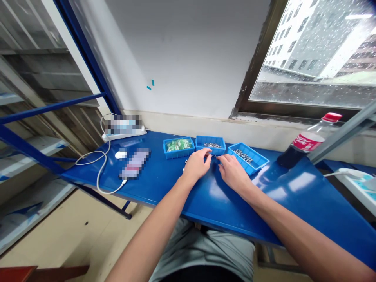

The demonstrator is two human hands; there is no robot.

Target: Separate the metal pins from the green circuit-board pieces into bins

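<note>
Over the blue table, in front of the bins, my two hands meet with fingertips close together. Thumb and fingers of my left hand (197,163) are pinched at one end of a thin, metal-looking piece (214,156). My right hand (233,170) pinches its other end; the piece is too small to name. Just beyond is a blue bin (197,141) with slim metal parts (212,145). To its right, a tilted blue bin (258,161) holds small metal parts (243,155). Small shiny bits lie beside my left hand, mostly hidden by it.
A blue bin (179,154) at the left holds green and white pieces (178,144). Left of it are a blurred phone (135,163), a white cable (101,184) and a power strip (125,136). A cola bottle (308,141) stands at the right, near a grey metal bar (342,135).
</note>
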